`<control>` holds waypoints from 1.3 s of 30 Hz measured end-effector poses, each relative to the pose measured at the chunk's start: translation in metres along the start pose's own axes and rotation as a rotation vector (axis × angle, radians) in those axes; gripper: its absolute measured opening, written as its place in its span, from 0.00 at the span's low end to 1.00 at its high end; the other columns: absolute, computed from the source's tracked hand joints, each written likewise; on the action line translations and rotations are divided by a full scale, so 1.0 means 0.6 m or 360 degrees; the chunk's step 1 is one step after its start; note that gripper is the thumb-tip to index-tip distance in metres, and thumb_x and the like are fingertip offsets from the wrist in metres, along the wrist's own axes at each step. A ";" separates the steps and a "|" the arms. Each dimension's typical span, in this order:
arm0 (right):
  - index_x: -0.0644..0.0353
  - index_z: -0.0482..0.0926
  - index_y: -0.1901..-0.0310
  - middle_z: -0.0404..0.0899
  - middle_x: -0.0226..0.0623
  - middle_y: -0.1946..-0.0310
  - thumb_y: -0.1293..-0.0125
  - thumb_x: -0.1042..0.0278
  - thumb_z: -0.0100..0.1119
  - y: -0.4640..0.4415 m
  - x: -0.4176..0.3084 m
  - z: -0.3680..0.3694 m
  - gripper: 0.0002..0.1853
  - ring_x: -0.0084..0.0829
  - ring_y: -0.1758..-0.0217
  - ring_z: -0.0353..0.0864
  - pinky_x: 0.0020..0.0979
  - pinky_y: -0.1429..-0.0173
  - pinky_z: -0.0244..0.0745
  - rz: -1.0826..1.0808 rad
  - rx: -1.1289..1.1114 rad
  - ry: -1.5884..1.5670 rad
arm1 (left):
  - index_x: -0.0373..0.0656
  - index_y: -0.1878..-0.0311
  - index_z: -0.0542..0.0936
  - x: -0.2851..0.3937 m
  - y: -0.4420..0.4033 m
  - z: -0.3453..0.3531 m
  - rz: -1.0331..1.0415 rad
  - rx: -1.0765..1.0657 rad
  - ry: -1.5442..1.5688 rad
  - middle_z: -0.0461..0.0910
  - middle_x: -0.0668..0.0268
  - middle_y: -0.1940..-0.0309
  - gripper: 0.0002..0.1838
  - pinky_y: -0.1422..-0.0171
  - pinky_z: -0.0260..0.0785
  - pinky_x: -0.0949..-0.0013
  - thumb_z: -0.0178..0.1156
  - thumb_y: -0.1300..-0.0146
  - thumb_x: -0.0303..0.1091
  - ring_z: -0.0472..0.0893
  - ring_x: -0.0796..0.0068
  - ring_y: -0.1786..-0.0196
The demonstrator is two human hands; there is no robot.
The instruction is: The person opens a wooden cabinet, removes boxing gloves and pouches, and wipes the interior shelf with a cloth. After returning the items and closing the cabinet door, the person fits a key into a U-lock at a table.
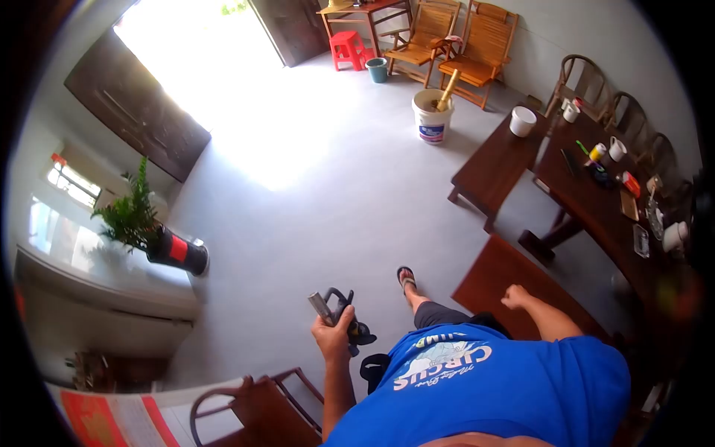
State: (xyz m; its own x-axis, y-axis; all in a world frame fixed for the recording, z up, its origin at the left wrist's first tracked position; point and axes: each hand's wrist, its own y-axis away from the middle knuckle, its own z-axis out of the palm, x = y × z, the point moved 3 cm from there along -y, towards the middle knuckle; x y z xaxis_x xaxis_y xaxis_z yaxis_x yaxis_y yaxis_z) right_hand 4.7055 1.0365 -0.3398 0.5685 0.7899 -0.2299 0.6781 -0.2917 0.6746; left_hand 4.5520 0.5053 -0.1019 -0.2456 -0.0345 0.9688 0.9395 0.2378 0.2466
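My left hand [332,335] is closed around a black device with a grey cylindrical end [320,306]. Black loops and a dark lower part stick out beyond my fingers, and its exact kind is unclear. Held out in front of the brown bench seat [484,281], my right hand [512,296] is curled into a loose fist with nothing showing in it. One sandaled foot [406,277] is forward on the grey floor.
To the right, a dark table [596,190] carries cups and small items. A white tub [523,121] stands on a long bench [497,160]. Ahead is a white bucket [432,127]; on the left, a potted plant [179,249]. A wooden chair [268,410] is close at lower left.
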 end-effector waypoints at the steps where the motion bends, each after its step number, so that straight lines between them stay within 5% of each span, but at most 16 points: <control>1: 0.65 0.89 0.53 0.86 0.57 0.48 0.41 0.58 0.67 -0.034 0.000 0.004 0.20 0.51 0.42 0.86 0.43 0.36 0.81 0.0094 -0.0104 0.0051 | 0.37 0.63 0.80 -0.006 -0.050 0.009 0.0020 0.0024 -0.0059 0.82 0.68 0.71 0.13 0.65 0.75 0.73 0.78 0.41 0.29 0.81 0.79 0.72; 5: 0.65 0.89 0.52 0.85 0.58 0.45 0.41 0.57 0.67 -0.159 -0.077 -0.057 0.21 0.50 0.37 0.83 0.44 0.32 0.79 0.0391 -0.0145 0.0052 | 0.33 0.61 0.84 0.033 -0.216 0.068 -0.0104 0.0048 -0.0029 0.84 0.66 0.69 0.12 0.63 0.76 0.71 0.77 0.42 0.28 0.82 0.78 0.69; 10: 0.63 0.90 0.60 0.88 0.55 0.57 0.37 0.56 0.62 -0.393 -0.286 -0.212 0.17 0.54 0.49 0.87 0.48 0.41 0.81 -0.0189 0.0089 0.0006 | 0.34 0.60 0.84 0.075 -0.391 0.102 -0.0088 0.0146 -0.0062 0.84 0.66 0.69 0.10 0.63 0.76 0.71 0.74 0.41 0.26 0.82 0.78 0.69; 16: 0.63 0.88 0.56 0.88 0.54 0.57 0.34 0.55 0.58 -0.590 -0.686 -0.451 0.19 0.55 0.49 0.86 0.47 0.41 0.80 -0.0764 0.0345 -0.0001 | 0.32 0.59 0.84 0.107 -0.634 0.128 -0.0005 0.0292 0.0019 0.84 0.65 0.69 0.10 0.66 0.76 0.71 0.73 0.40 0.27 0.83 0.76 0.70; 21: 0.62 0.88 0.54 0.88 0.53 0.55 0.34 0.56 0.58 -0.732 -0.896 -0.529 0.18 0.53 0.47 0.86 0.46 0.39 0.80 -0.0777 0.0227 -0.0171 | 0.33 0.59 0.84 0.137 -0.880 0.141 -0.0052 0.0331 0.0000 0.84 0.65 0.68 0.11 0.64 0.76 0.70 0.73 0.39 0.28 0.82 0.76 0.70; 25: 0.61 0.88 0.54 0.88 0.52 0.55 0.34 0.56 0.60 -0.812 -0.943 -0.562 0.18 0.51 0.47 0.87 0.45 0.38 0.80 -0.0622 0.0042 0.0124 | 0.33 0.60 0.84 0.226 -1.063 0.178 -0.0122 0.0255 -0.0051 0.84 0.65 0.68 0.11 0.62 0.76 0.69 0.73 0.40 0.30 0.81 0.77 0.69; 32: 0.60 0.89 0.56 0.89 0.51 0.56 0.36 0.52 0.65 -0.950 -0.936 -0.661 0.19 0.51 0.48 0.87 0.45 0.39 0.81 -0.0080 0.0200 -0.0226 | 0.35 0.63 0.83 0.350 -1.397 0.313 -0.0085 -0.0080 -0.0076 0.81 0.68 0.72 0.09 0.67 0.73 0.72 0.73 0.39 0.30 0.79 0.80 0.73; 39: 0.61 0.89 0.58 0.89 0.52 0.57 0.35 0.48 0.65 -1.171 -0.954 -0.755 0.21 0.49 0.49 0.88 0.43 0.39 0.81 0.0079 0.0038 -0.0216 | 0.33 0.60 0.84 0.400 -1.681 0.515 -0.0046 -0.0192 0.0004 0.83 0.66 0.71 0.09 0.66 0.75 0.73 0.72 0.38 0.28 0.81 0.79 0.73</control>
State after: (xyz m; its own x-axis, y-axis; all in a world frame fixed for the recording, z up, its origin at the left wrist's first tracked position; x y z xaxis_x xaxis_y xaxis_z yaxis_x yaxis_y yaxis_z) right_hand 3.6924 1.0339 -0.3644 0.6583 0.6943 -0.2907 0.6575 -0.3425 0.6711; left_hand 3.4715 0.5570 -0.1262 -0.2726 -0.0418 0.9612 0.9540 0.1178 0.2756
